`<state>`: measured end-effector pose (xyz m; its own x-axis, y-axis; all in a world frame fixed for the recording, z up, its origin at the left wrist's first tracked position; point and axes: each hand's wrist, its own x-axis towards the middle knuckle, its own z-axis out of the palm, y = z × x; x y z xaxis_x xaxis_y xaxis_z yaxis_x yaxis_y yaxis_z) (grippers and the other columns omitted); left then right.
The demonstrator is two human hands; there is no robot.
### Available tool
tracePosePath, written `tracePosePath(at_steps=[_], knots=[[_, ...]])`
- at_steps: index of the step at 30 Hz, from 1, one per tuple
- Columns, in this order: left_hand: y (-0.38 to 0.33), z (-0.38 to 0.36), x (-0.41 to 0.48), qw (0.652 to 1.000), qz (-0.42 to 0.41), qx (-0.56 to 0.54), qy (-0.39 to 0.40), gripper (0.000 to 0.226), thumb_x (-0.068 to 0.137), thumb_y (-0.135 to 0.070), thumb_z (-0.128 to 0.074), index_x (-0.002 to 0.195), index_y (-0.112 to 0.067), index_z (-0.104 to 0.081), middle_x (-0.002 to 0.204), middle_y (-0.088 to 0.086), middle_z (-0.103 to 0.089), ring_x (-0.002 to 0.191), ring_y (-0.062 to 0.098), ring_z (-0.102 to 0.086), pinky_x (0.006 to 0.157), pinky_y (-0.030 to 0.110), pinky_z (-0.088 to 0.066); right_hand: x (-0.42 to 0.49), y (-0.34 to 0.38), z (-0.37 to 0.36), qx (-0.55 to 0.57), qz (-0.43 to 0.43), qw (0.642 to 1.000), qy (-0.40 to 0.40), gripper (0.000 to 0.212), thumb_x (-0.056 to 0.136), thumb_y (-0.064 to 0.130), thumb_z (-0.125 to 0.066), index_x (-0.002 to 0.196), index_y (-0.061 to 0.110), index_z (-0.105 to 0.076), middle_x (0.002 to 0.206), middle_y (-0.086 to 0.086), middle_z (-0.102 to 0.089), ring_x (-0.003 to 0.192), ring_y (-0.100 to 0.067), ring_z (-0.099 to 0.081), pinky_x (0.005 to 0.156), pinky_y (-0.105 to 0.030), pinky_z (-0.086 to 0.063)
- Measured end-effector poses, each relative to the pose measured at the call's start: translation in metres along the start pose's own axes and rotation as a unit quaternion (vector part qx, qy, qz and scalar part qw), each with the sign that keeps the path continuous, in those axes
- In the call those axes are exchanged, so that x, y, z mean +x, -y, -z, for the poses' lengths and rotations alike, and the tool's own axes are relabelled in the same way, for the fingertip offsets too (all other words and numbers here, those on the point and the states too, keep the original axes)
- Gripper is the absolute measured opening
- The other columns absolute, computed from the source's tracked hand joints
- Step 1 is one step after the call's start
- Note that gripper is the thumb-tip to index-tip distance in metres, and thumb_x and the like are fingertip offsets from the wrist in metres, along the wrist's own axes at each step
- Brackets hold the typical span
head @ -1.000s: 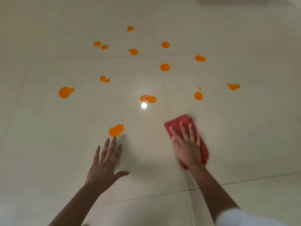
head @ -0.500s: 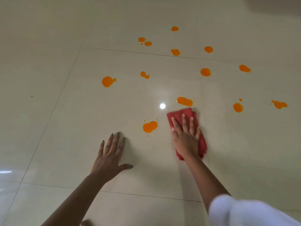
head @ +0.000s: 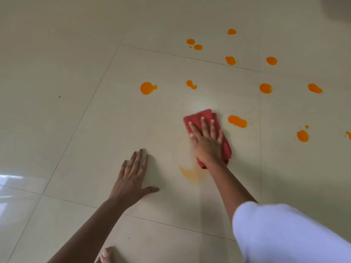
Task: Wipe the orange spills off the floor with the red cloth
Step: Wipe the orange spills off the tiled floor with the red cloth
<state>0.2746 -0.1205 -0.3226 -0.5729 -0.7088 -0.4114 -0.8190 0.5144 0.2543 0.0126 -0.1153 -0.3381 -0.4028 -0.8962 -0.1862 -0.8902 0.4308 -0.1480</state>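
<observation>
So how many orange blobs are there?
12 blobs: five farthest, four mid-row, three right of the red cloth, one cut by the frame edge. More may hide underneath.

Your right hand point(head: 206, 143) covers most of the red cloth point(head: 201, 113); one orange spill point(head: 349, 135) is cut by the right edge.

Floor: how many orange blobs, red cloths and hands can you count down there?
Orange blobs: 12, one cut by the right edge
Orange smear: 1
Red cloth: 1
Hands: 2, left hand and right hand
Total: 16
</observation>
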Motion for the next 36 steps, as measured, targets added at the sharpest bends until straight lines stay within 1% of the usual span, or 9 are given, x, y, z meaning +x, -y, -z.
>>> tracePosePath(at_steps=[6, 11, 14, 20, 24, 28, 30, 33, 36], knots=[[0.014, -0.001, -0.020, 0.999, 0.042, 0.000, 0.016, 0.113, 0.067, -0.084, -0.025, 0.140, -0.015, 0.026, 0.145, -0.001, 0.040, 0.133, 0.016, 0.039, 0.115, 0.035, 0.015, -0.125, 0.035, -0.038, -0.004, 0.236, 0.972, 0.000, 0.048, 0.095, 0.043, -0.030, 0.142, 0.048, -0.025, 0.156, 0.003, -0.020, 0.145, -0.027, -0.012, 0.114, -0.055, -0.011], [0.011, -0.007, -0.031, 0.999, 0.032, -0.013, 0.014, 0.107, 0.075, -0.075, -0.039, 0.135, -0.018, 0.030, 0.147, 0.000, 0.037, 0.136, 0.017, 0.035, 0.116, 0.036, 0.014, -0.116, -0.037, -0.024, -0.044, 0.169, 0.984, -0.021, 0.051, 0.093, 0.043, -0.032, 0.142, 0.048, -0.022, 0.155, 0.005, -0.022, 0.143, -0.027, -0.021, 0.111, -0.050, -0.019], [0.008, -0.007, -0.031, 0.999, 0.030, -0.005, 0.012, 0.107, 0.078, -0.072, -0.041, 0.136, -0.017, 0.029, 0.146, 0.000, 0.038, 0.136, 0.017, 0.034, 0.117, 0.036, 0.012, -0.042, -0.005, -0.008, -0.004, 0.063, 0.998, -0.003, 0.048, 0.098, 0.043, -0.027, 0.144, 0.048, -0.015, 0.159, 0.006, -0.006, 0.146, -0.025, 0.001, 0.114, -0.051, -0.004], [0.012, -0.002, -0.041, 0.997, 0.074, -0.017, 0.022, 0.107, 0.079, -0.068, -0.047, 0.145, -0.013, 0.016, 0.145, 0.002, 0.036, 0.134, 0.015, 0.033, 0.118, 0.039, 0.011, -0.143, 0.039, -0.044, -0.017, 0.282, 0.959, 0.011, 0.046, 0.096, 0.044, -0.030, 0.141, 0.048, -0.025, 0.156, 0.004, -0.022, 0.144, -0.027, -0.014, 0.115, -0.052, -0.007], [0.015, -0.002, -0.044, 0.997, 0.077, -0.020, 0.019, 0.107, 0.079, -0.069, -0.046, 0.144, -0.014, 0.018, 0.145, 0.002, 0.036, 0.135, 0.016, 0.032, 0.118, 0.040, 0.010, -0.143, -0.007, -0.033, -0.032, 0.238, 0.971, -0.007, 0.050, 0.092, 0.043, -0.035, 0.141, 0.050, -0.025, 0.154, 0.005, -0.024, 0.143, -0.026, -0.020, 0.112, -0.049, -0.015], [0.028, -0.006, -0.057, 0.994, 0.101, -0.031, 0.012, 0.105, 0.080, -0.068, -0.045, 0.144, -0.014, 0.019, 0.145, 0.001, 0.037, 0.136, 0.016, 0.032, 0.118, 0.040, 0.010, -0.073, 0.055, -0.022, -0.001, 0.157, 0.987, 0.022, 0.048, 0.098, 0.044, -0.027, 0.144, 0.048, -0.014, 0.159, 0.005, -0.003, 0.146, -0.027, 0.004, 0.113, -0.051, 0.003], [0.034, -0.007, -0.067, 0.992, 0.122, -0.040, 0.009, 0.105, 0.080, -0.068, -0.045, 0.144, -0.014, 0.018, 0.144, 0.000, 0.037, 0.136, 0.016, 0.031, 0.118, 0.040, 0.010, -0.079, 0.093, -0.027, -0.011, 0.218, 0.974, 0.052, 0.049, 0.097, 0.044, -0.025, 0.145, 0.047, -0.012, 0.159, 0.003, 0.001, 0.145, -0.029, 0.007, 0.113, -0.052, 0.006], [0.045, -0.005, -0.077, 0.988, 0.146, -0.051, 0.008, 0.107, 0.079, -0.069, -0.046, 0.144, -0.013, 0.018, 0.144, 0.001, 0.037, 0.134, 0.014, 0.032, 0.117, 0.040, 0.011, -0.132, 0.091, -0.040, -0.029, 0.349, 0.935, 0.048, 0.047, 0.094, 0.044, -0.035, 0.141, 0.047, -0.028, 0.156, 0.004, -0.018, 0.144, -0.030, -0.014, 0.112, -0.056, -0.010], [0.054, -0.004, -0.077, 0.987, 0.151, -0.057, 0.003, 0.111, 0.077, -0.071, -0.047, 0.140, -0.014, 0.023, 0.146, 0.001, 0.037, 0.134, 0.015, 0.034, 0.115, 0.040, 0.015, -0.141, 0.047, -0.034, -0.050, 0.352, 0.934, 0.037, 0.047, 0.092, 0.046, -0.035, 0.138, 0.050, -0.030, 0.153, 0.007, -0.024, 0.141, -0.027, -0.023, 0.107, -0.056, -0.023]])
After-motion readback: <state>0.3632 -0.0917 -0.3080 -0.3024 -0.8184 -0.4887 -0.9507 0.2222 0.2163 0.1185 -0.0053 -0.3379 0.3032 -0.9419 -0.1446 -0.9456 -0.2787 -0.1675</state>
